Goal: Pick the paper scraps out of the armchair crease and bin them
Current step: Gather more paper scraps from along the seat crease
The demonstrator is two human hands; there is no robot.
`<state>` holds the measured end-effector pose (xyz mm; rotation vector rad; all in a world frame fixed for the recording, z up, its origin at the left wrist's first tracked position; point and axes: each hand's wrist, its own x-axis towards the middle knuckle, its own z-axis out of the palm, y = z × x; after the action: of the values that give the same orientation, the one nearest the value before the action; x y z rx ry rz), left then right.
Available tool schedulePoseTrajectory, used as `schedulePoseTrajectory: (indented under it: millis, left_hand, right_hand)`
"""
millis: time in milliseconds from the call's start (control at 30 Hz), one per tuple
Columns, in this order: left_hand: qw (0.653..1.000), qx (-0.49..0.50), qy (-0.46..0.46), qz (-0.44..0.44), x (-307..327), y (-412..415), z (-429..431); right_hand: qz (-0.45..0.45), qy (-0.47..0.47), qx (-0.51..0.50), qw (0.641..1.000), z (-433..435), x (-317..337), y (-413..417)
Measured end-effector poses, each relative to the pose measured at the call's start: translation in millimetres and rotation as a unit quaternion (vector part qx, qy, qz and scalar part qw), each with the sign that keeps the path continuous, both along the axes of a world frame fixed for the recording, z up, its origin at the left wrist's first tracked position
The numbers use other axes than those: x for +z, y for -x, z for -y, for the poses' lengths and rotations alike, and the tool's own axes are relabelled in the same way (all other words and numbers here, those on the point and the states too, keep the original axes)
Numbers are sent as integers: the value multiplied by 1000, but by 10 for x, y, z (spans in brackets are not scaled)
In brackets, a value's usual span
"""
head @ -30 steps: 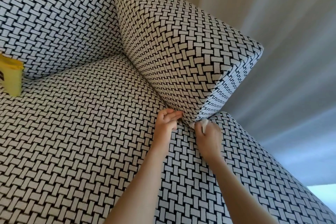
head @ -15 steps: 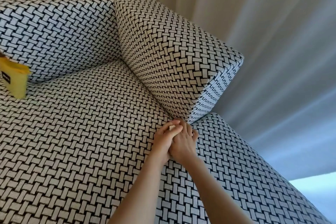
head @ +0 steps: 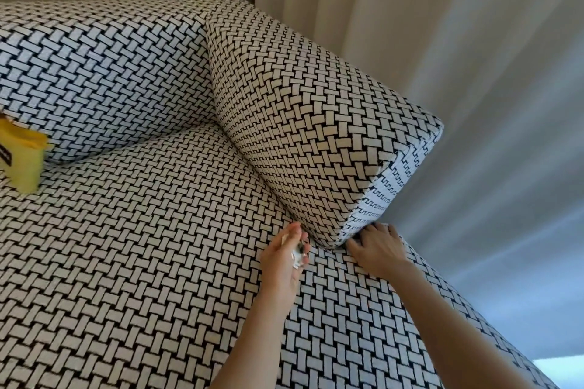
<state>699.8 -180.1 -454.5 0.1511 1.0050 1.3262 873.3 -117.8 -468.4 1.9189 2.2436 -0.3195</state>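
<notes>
- Head view: an armchair [head: 151,230] upholstered in a black-and-white basket-weave fabric fills most of the frame, with its broad seat in the middle, its backrest at the upper left and a blocky armrest [head: 303,123] on the right.
- The crease [head: 268,187] between that armrest and the seat runs from the back corner down to the front edge, where both hands are.
- The left hand [head: 282,265] sits on the seat just beside the front end of the crease, its fingers curled round small crumpled white-and-dark paper scraps [head: 298,255]; the scraps are in its grasp, clear of the crease.
- The right hand [head: 376,251] lies palm down on the seat's front corner, fingers fairly straight and spread, grasping nothing visible, with its fingertips [head: 354,242] touching the lower front edge of the armrest.
- The two hands are near each other but apart.
- A soft yellow container [head: 23,161] with a black label stands on the seat at the far left edge, against the backrest and well apart from the hands.
- Pale pleated curtains [head: 442,41] hang behind the armchair.
</notes>
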Motion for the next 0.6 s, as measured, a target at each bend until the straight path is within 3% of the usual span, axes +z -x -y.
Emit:
schedulePoseTrajectory:
  millis: [133,433,600]
  left_hand:
    - [1000,20,-16,-1,1,22,-51]
    - [997,33,-50,-40,25,58,-34]
    - [997,44,-35,-43,29,33,-22]
  right_hand:
    - [81,39,19,996,-127,58,57]
    - [-89,-11,62,994,266,57,261]
    - [-18,-69,107,992,446,98,414]
